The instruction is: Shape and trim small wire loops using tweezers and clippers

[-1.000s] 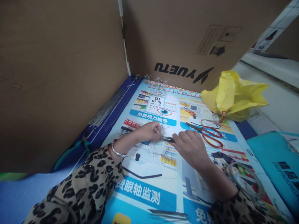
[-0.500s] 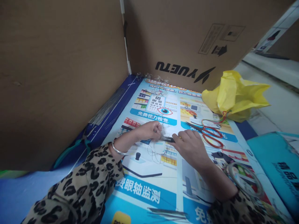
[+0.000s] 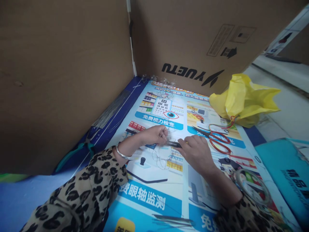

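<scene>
My left hand [image 3: 156,135] is closed in a pinch at the middle of the printed poster [image 3: 149,198]. It holds thin wire [image 3: 161,163], whose fine loops spread over the poster below the fingers. My right hand [image 3: 196,152] is wrapped round pliers; their handles are hidden in the palm. The dark jaws of the pliers [image 3: 173,144] point left and meet the wire beside my left fingertips. Whether the jaws grip the wire, I cannot tell. Just right of my right hand lie scissors [image 3: 219,141] with red-orange handles.
Cardboard walls [image 3: 72,80] stand left and behind. Teal-handled pliers [image 3: 76,154] and a bundle of straight wires [image 3: 112,111] lie left. Wire pieces [image 3: 172,220] lie in front. A yellow bag [image 3: 243,100], a teal box [image 3: 285,177] and a clear roll [image 3: 253,187] are right.
Both hands keep nearly the same place and hold. The whole view has shifted very slightly.
</scene>
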Demonstrator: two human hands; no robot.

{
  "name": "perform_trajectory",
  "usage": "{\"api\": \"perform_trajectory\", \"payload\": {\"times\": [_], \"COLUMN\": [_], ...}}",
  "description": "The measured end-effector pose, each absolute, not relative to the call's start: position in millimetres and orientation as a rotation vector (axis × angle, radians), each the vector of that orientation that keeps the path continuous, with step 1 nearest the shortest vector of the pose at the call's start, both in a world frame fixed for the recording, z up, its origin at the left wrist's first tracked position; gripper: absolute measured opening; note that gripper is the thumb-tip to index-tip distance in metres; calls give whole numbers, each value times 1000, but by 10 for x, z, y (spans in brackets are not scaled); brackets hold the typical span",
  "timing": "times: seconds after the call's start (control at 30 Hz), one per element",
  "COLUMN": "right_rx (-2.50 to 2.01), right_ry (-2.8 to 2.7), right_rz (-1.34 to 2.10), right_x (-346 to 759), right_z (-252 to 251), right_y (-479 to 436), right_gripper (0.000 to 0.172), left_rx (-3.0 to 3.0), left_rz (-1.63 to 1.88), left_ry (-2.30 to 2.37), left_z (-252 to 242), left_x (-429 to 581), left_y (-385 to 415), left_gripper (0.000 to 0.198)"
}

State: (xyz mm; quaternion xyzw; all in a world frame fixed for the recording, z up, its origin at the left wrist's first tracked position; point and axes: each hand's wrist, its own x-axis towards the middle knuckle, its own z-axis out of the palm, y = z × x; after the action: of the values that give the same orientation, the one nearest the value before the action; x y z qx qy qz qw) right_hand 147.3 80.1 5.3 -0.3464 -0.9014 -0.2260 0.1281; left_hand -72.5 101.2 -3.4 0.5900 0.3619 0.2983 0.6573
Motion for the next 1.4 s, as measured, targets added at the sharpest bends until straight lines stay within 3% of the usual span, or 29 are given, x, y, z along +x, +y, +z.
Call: {"api": "perform_trajectory", "payload": {"times": [0.23,0.53,0.9,1.4], "right_rx": [-945,-612,-877,-801], "right_ry": [-2617,-2683,-2904,-2739], "right_rz": [-770,-631,-522,-717], "right_x": [1427,1553,1608,1643], "right_z": [128,190,313,289], "right_y": [690,781,842,855], "right_gripper": [24,26,31,28], "left_rx": [1321,1350,1370,1359], "left_rz": [672,627,640,629], "left_ry": [833,723,775,758], "left_z": [-5,-46,-49,-64], "left_x": [-706,-755,-737,-745], "left_y": [999,1011,1018,1026], "left_gripper": [29,27,26,27]}}
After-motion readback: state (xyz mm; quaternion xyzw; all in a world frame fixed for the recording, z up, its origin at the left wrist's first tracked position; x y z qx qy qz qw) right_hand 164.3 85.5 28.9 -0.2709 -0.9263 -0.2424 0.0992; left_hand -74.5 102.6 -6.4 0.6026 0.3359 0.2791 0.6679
